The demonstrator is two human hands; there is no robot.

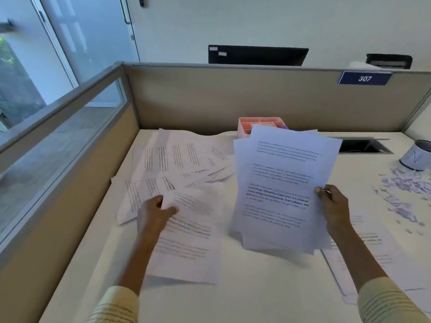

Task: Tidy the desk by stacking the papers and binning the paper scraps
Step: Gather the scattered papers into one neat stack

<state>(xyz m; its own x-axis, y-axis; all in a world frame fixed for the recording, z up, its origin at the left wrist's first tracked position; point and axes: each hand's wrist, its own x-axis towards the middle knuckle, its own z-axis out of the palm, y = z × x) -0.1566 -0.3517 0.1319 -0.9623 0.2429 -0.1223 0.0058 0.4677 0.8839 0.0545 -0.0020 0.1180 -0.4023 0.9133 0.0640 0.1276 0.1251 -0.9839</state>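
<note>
Right hand [332, 207] pinches a fanned sheaf of white printed sheets [283, 190] at its 3 o'clock edge — left hand [155, 212] pinches a blurred, curling single printed sheet [189, 234]; torn pale paper scraps [405, 190] at 3 o'clock.

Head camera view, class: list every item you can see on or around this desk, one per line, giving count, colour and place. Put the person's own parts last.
sheaf of papers: several sheets, white, printed, held up right of centre
single sheet: one, white, near left, being lifted
loose papers: several, white, spread at far left
flat papers: a few, white, under the right forearm
paper scraps: many, white, far right
cup: one, white, beyond the scraps
desk organiser: one, pink, behind the sheaf
number plate: one, blue, reads 307, on the partition
desk: one, cream
hands: left hand pinches the single sheet; right hand grips the sheaf
</note>
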